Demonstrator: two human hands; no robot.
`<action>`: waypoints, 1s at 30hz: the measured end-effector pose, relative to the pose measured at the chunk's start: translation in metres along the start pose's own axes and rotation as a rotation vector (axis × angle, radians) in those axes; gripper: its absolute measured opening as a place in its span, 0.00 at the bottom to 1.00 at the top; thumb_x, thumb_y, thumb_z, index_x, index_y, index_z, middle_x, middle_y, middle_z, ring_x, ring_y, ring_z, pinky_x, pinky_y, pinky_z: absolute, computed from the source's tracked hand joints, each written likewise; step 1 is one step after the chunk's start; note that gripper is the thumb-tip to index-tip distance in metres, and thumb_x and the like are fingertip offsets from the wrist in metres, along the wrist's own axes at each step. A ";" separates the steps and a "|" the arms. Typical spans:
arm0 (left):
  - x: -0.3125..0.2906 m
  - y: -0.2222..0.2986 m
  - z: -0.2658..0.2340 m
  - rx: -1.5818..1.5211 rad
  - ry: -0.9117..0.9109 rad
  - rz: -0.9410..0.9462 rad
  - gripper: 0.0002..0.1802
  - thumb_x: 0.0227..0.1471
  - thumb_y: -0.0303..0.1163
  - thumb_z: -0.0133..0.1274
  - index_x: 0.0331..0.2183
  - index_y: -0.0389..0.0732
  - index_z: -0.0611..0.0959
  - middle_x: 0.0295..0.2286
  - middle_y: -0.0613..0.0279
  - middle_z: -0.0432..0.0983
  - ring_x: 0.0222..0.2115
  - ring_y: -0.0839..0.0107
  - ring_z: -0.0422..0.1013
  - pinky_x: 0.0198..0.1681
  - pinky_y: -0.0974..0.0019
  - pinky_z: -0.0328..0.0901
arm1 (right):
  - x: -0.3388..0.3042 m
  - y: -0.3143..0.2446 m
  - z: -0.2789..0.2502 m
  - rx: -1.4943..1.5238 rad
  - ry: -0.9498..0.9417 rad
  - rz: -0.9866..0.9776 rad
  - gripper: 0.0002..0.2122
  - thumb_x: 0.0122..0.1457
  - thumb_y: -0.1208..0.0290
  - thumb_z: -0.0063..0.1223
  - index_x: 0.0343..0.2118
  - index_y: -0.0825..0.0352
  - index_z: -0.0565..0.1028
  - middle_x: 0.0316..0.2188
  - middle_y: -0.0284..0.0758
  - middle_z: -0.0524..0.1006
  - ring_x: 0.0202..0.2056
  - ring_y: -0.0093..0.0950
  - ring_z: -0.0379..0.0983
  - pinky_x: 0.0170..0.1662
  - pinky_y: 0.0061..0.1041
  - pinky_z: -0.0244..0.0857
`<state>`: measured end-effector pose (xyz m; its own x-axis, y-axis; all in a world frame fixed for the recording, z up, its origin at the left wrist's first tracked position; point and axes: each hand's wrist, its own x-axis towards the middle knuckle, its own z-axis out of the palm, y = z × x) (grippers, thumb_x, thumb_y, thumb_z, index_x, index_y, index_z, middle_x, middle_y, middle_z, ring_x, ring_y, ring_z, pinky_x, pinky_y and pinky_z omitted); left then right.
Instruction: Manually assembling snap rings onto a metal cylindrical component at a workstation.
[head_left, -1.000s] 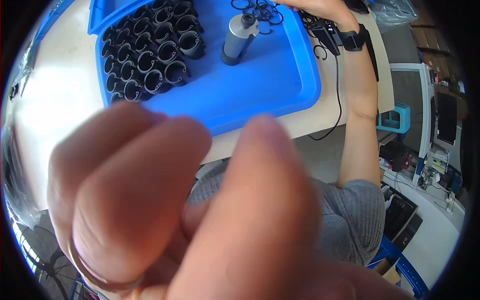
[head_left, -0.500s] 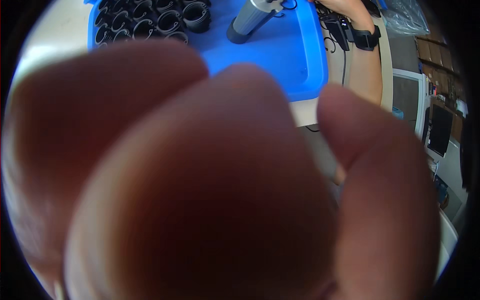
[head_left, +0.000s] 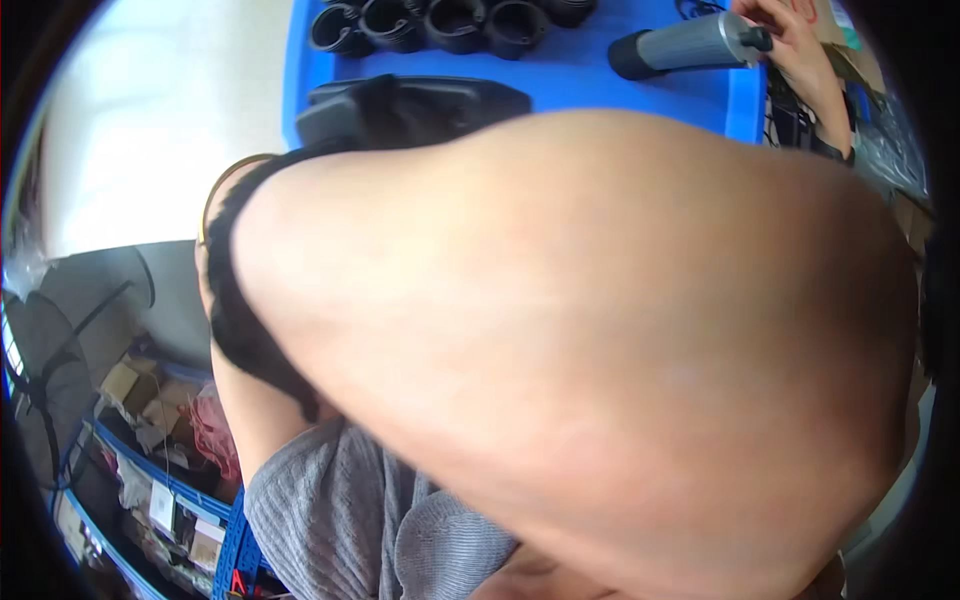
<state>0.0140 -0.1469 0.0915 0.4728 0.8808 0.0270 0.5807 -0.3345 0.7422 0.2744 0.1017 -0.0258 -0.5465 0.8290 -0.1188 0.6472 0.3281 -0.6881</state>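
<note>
My left hand (head_left: 590, 330) is raised so close to the camera that it fills the middle of the view, blurred. Its fingers are out of sight. A black band and a bulky dark device (head_left: 400, 110) sit around its wrist. At the upper right, my right hand (head_left: 795, 50) has its fingers curled at the silver end of a grey cylinder (head_left: 695, 45) with a black base. This cylinder leans over to the right above the blue tray (head_left: 305, 60). Several black open-topped cups (head_left: 455, 25) with thin wire-like rings stand along the tray's far side.
A pale tabletop (head_left: 150, 120) stretches left of the tray. Blue shelving (head_left: 150, 455) with boxes and bags stands at the lower left, below a dark chair-like shape (head_left: 50, 370). Clear plastic wrapping (head_left: 885, 150) and dark cables lie beyond the tray on the right.
My left hand has swung across the view: its blurred fingertips showed before, now its broad side and wrist band show. The grey cylinder leans further over, and my right hand is nearer its end.
</note>
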 end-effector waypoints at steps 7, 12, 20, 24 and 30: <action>0.018 -0.013 0.019 0.011 -0.009 0.135 0.41 0.59 0.60 0.50 0.57 0.32 0.73 0.50 0.50 0.66 0.45 0.66 0.72 0.46 0.70 0.74 | 0.010 0.037 -0.009 -0.049 -0.082 -0.045 0.11 0.59 0.73 0.57 0.45 0.66 0.76 0.37 0.26 0.77 0.37 0.20 0.73 0.39 0.21 0.65; 0.026 -0.018 0.027 0.010 -0.017 0.169 0.41 0.59 0.60 0.49 0.57 0.32 0.73 0.50 0.50 0.66 0.45 0.66 0.72 0.46 0.70 0.74 | 0.008 0.066 -0.021 -0.044 -0.122 -0.173 0.11 0.64 0.70 0.55 0.45 0.70 0.73 0.38 0.26 0.72 0.40 0.15 0.68 0.45 0.15 0.62; 0.012 -0.032 0.024 0.024 -0.046 0.134 0.40 0.59 0.59 0.49 0.57 0.32 0.73 0.50 0.50 0.65 0.45 0.67 0.71 0.47 0.70 0.73 | 0.015 0.071 -0.019 -0.002 -0.116 0.029 0.07 0.65 0.74 0.54 0.43 0.70 0.75 0.36 0.25 0.72 0.38 0.15 0.68 0.43 0.15 0.62; 0.018 -0.027 0.028 0.015 -0.032 0.147 0.40 0.59 0.59 0.48 0.57 0.32 0.73 0.50 0.50 0.65 0.45 0.68 0.71 0.47 0.71 0.73 | 0.008 0.049 -0.002 0.007 -0.063 -0.096 0.05 0.64 0.74 0.56 0.37 0.70 0.75 0.30 0.27 0.73 0.32 0.16 0.69 0.37 0.18 0.63; 0.026 -0.026 0.028 -0.002 -0.006 0.173 0.40 0.60 0.59 0.48 0.56 0.33 0.73 0.50 0.51 0.65 0.45 0.68 0.71 0.47 0.71 0.73 | 0.010 0.012 0.001 0.033 -0.046 -0.194 0.09 0.60 0.72 0.63 0.37 0.72 0.79 0.27 0.34 0.79 0.28 0.21 0.73 0.34 0.21 0.68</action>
<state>0.0297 -0.1250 0.0537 0.5695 0.8081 0.1506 0.4892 -0.4804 0.7280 0.2760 0.1137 -0.0361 -0.6836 0.7297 -0.0139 0.5102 0.4642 -0.7240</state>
